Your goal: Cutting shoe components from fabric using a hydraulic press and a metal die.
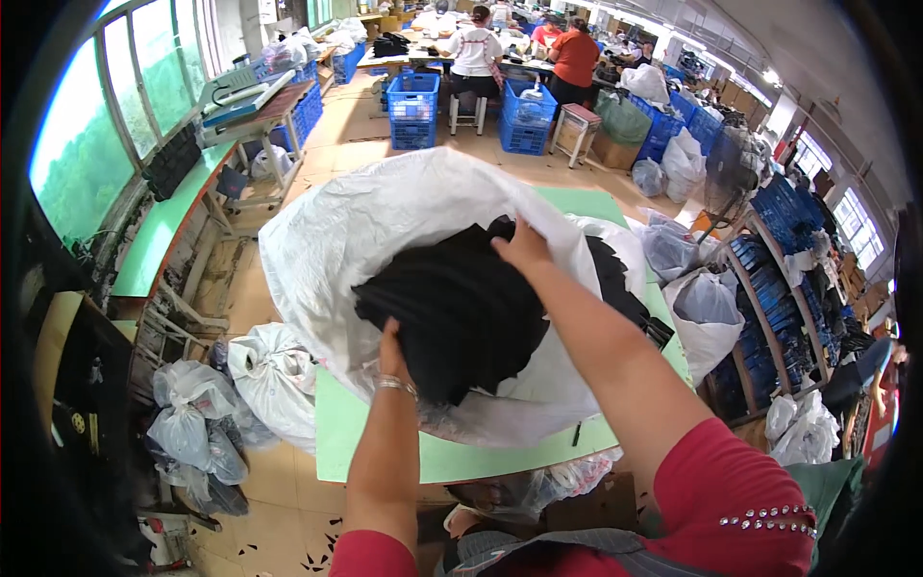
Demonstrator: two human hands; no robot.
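A thick bundle of black fabric pieces [461,313] lies in the mouth of a big white woven sack [336,221]. My left hand [392,354] holds the bundle at its near left side, the fingers partly hidden under the cloth. At its far right edge, my right hand [524,248] is closed on the fabric. The sack rests on a light green table [361,447], its mouth spread wide around the bundle. More black pieces [620,288] show to the right of the sack, beside white plastic.
Tied white bags [274,370] and grey plastic bags [187,438] stand on the floor at left. Filled bags [707,313] and a rack of blue crates [779,298] line the right. Farther off, people sit and stand at worktables near blue baskets [413,111].
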